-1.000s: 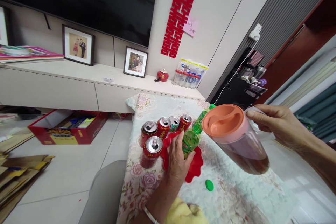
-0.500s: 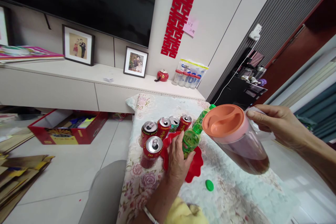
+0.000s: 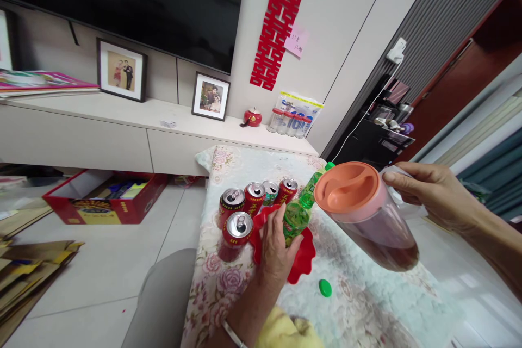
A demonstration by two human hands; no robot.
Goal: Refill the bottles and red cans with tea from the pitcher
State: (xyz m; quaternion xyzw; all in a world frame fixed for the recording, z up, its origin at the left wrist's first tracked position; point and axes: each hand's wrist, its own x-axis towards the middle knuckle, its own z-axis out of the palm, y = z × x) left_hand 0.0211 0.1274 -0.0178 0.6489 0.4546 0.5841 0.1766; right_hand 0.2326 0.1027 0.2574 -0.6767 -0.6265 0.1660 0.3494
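The tilted, orange-lidded pitcher (image 3: 369, 223), right of centre, has its handle (image 3: 412, 211) clamped in the right grip (image 3: 432, 190); the left grip (image 3: 276, 244) wraps the central green bottle (image 3: 297, 220). A red can (image 3: 253, 205) reads "王"; red cutouts (image 3: 269, 43), upper centre, repeat "囍".

Pale floral cloth-covered table (image 3: 346, 315): four red metal cans (image 3: 236, 236); one green metal can (image 3: 269, 196); red wavy-rimmed dish (image 3: 305, 263) bearing green-labelled plastic bottle (image 3: 297, 218); round green cap (image 3: 325, 288).

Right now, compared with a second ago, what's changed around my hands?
Nothing has visibly moved, been picked up or let go. Your left hand is still around the nearer green bottle, your right hand still holds the tilted pitcher, and the loose green cap lies where it was.
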